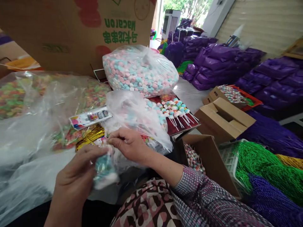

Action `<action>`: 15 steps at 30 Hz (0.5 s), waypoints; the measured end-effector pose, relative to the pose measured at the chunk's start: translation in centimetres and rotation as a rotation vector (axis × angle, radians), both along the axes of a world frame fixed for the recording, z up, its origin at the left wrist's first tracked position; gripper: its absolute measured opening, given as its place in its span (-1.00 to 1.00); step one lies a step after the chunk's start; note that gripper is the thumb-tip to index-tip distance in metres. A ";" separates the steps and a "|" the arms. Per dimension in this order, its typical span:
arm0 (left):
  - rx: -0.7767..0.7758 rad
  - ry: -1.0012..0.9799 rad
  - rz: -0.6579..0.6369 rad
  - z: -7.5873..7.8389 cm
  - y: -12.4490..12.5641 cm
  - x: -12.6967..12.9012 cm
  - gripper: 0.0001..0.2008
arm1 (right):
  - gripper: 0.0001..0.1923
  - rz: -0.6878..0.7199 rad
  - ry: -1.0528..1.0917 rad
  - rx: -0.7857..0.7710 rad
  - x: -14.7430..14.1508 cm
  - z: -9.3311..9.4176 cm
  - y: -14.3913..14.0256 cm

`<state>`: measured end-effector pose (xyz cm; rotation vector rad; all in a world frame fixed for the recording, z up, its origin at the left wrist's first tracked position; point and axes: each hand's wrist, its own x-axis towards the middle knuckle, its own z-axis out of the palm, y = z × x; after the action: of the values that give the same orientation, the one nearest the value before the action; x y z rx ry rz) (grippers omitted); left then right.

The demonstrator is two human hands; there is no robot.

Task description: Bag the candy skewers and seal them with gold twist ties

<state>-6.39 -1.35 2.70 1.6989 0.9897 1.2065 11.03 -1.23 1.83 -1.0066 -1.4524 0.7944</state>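
Low in front of me, my left hand (pixel 78 171) grips a small clear packet of blue and white marshmallow candy (pixel 105 170), smeared by motion. Just above its upper end, my right hand (pixel 130 145) has thumb and forefinger pinched together; what is between them, if anything, I cannot make out. Gold twist ties (pixel 92 137) lie beyond my left hand, beside a printed flat wrapper (pixel 91 117). Past my right hand, a crumpled clear bag (pixel 134 115) partly covers more pastel marshmallows.
Behind stands a large clear bag of marshmallows (pixel 139 74) before a tall carton (pixel 71 37). Marshmallow sticks (pixel 176 110) lie on the dark red tabletop (pixel 172 130). An open box (pixel 210 157) of wrapped sticks stands right, near green beaded strands (pixel 267 164). Gummy bags (pixel 42 94) fill the left.
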 end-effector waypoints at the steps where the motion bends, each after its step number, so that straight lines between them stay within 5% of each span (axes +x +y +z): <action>1: 0.119 0.149 -0.070 -0.2 0.1 0.1 -0.83 | -0.85 0.023 0.085 -0.029 0.6 0.0 0.0; 4: 0.420 0.486 -0.132 -0.9 0.5 1.2 -0.78 | -0.78 0.154 0.341 -0.151 2.0 -0.2 -0.5; 7: 0.514 0.575 -0.185 -1.5 0.2 3.0 -0.75 | -0.65 0.205 0.500 -0.280 3.0 -0.9 -2.1; 11: 0.330 0.499 -0.525 -1.9 -1.2 4.4 -0.70 | -0.59 0.071 0.715 -0.452 5.5 -2.5 -6.2; 15: 0.131 0.444 -0.402 -1.8 -0.9 4.0 -0.75 | -0.55 -0.221 0.704 -0.556 10.5 -5.6 -11.5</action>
<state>-2.36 -2.20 0.94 2.2001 0.7718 0.6568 21.55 -12.70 -3.77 -1.1105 -0.5121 1.2628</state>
